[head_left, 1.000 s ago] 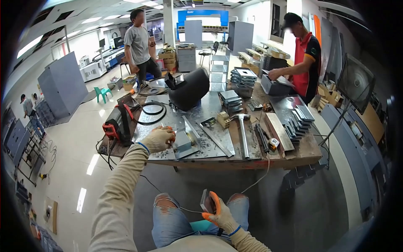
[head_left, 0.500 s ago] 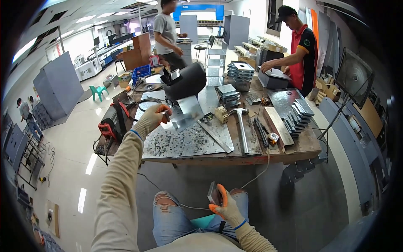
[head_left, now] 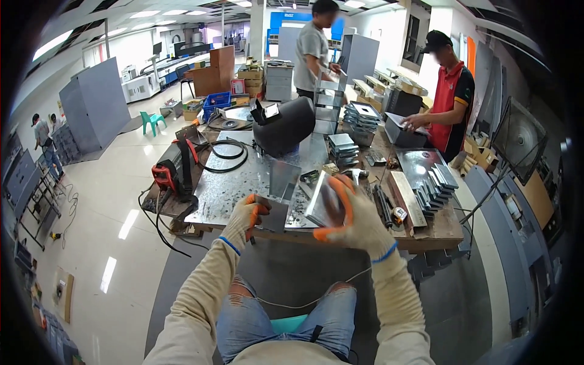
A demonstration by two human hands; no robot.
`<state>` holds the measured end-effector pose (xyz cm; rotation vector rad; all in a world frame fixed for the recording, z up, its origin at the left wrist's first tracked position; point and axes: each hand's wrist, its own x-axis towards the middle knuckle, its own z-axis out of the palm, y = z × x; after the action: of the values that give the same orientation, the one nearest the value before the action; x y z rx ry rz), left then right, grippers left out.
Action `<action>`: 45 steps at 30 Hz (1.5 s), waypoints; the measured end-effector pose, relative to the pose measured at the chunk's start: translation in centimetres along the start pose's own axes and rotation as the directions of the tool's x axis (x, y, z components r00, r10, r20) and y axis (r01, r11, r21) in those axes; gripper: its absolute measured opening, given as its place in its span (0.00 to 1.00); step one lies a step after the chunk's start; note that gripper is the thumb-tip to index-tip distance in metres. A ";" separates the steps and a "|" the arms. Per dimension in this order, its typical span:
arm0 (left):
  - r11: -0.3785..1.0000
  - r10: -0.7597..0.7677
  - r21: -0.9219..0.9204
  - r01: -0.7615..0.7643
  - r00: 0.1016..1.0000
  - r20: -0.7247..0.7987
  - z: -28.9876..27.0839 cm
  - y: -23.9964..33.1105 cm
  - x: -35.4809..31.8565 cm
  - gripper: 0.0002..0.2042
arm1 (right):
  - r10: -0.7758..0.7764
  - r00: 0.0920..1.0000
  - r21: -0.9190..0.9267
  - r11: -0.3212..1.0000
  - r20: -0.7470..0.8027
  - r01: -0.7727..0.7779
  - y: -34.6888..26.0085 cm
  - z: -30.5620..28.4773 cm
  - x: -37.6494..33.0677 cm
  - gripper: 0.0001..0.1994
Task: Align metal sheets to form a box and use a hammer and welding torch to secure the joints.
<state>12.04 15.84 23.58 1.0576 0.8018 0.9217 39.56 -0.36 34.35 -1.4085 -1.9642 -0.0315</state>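
My left hand [head_left: 246, 218], in a cream work glove with orange palm, grips a bent sheet-metal piece [head_left: 272, 215] by its left edge, above the table's front edge. My right hand [head_left: 359, 222], gloved alike, is closed round a shallow rectangular metal tray [head_left: 321, 204], which it holds tilted with thumb and fingers on its right side. The two metal parts are close together but apart. Behind them lies the steel-topped workbench [head_left: 213, 198]. A hammer [head_left: 356, 173] is partly covered by my right hand.
A black welding helmet [head_left: 286, 128] stands mid-bench, a red-and-black welding machine [head_left: 173, 167] with coiled cable at left. Stacked metal parts [head_left: 344, 149], a steel bar [head_left: 406, 198] and a tape measure [head_left: 399, 214] lie to the right. Two people [head_left: 447, 97] work across the bench.
My right hand has risen from my lap to the bench front with the metal tray. The left hand has come down and rightward with its sheet-metal piece. The grey-shirted person has moved right.
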 end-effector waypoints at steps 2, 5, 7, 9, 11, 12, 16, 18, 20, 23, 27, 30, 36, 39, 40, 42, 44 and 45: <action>1.000 0.017 0.028 -0.014 0.994 -0.105 2.7 0.7 -1.2 0.12 | -0.021 0.997 -0.120 0.992 0.070 0.029 -0.8 -0.7 4.5 0.58; 0.998 0.045 0.050 -0.035 0.974 -0.224 3.2 1.4 -1.9 0.13 | -0.056 0.962 -0.302 0.943 0.266 0.139 -1.9 -0.7 10.1 0.55; 0.994 0.030 0.105 -0.025 0.999 -0.044 0.6 1.1 -1.1 0.13 | -0.043 0.912 -0.336 0.921 0.409 0.194 -2.6 -0.1 13.4 0.54; 0.986 0.008 0.163 -0.031 0.991 0.136 -2.0 0.9 -0.1 0.14 | -0.020 0.842 -0.365 0.895 0.539 0.255 -3.1 0.7 15.8 0.52; 0.997 0.047 0.059 -0.053 0.995 0.094 -3.0 2.1 0.8 0.14 | -0.020 0.824 -0.386 0.877 0.566 0.286 -2.9 1.0 17.2 0.52; 0.998 0.063 -0.032 -0.062 0.997 0.041 -3.7 2.7 0.8 0.15 | -0.021 0.805 -0.388 0.868 0.593 0.308 -2.9 1.5 17.7 0.52; 0.978 -0.022 -0.205 0.021 1.000 -0.002 -5.3 4.5 3.3 0.19 | -0.022 0.744 -0.364 0.862 0.668 0.352 -2.5 3.7 19.4 0.52; 0.959 -0.054 -0.266 0.100 0.983 0.175 -3.8 3.9 6.0 0.19 | -0.004 0.717 -0.324 0.890 0.697 0.320 -1.9 4.3 20.3 0.52; 0.935 -0.073 -0.303 0.187 0.934 0.350 -2.8 3.7 7.4 0.19 | 0.003 0.704 -0.306 0.902 0.711 0.305 -2.0 4.6 21.1 0.52; 0.941 0.002 -0.324 0.095 0.959 0.285 -1.4 2.6 8.1 0.19 | 0.064 0.623 -0.245 0.946 0.780 0.210 -2.4 5.0 22.1 0.52; 0.937 0.025 -0.345 0.060 0.972 0.235 0.2 2.4 8.7 0.18 | 0.010 0.664 -0.243 0.934 0.748 0.260 -1.4 4.9 21.6 0.50; 0.931 0.020 -0.362 0.047 0.984 0.179 1.2 2.5 8.6 0.17 | -0.077 0.720 -0.260 0.902 0.690 0.345 -0.3 5.4 20.3 0.47; 0.926 0.007 -0.377 0.017 0.998 0.063 3.3 3.0 7.9 0.16 | 0.399 0.881 0.541 0.697 0.252 -0.471 4.0 10.7 13.5 0.42; 0.925 -0.010 -0.380 0.009 1.000 0.001 4.2 2.9 6.8 0.15 | 0.462 0.873 0.937 0.213 0.154 -0.278 5.7 16.5 10.7 0.28; 0.925 -0.012 -0.381 0.002 1.000 -0.026 4.3 3.1 6.5 0.15 | 0.460 0.874 0.938 0.208 0.156 -0.277 5.6 16.5 10.6 0.28; 0.924 -0.014 -0.383 -0.016 0.997 -0.077 4.4 3.5 5.8 0.14 | 0.487 0.870 0.886 0.365 0.078 -0.284 5.7 16.1 10.9 0.25; 0.921 -0.015 -0.388 -0.035 0.992 -0.124 4.5 4.1 5.2 0.14 | 0.501 0.866 0.805 0.516 -0.007 -0.292 5.8 15.6 11.4 0.23; 0.921 -0.010 -0.386 -0.045 0.990 -0.138 3.8 4.0 5.2 0.14 | 0.491 0.871 0.810 0.511 0.001 -0.289 4.8 15.3 11.8 0.23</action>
<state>16.60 20.03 27.98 0.6588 0.6851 1.1246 33.68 17.42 27.62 -1.1071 -1.1331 0.7793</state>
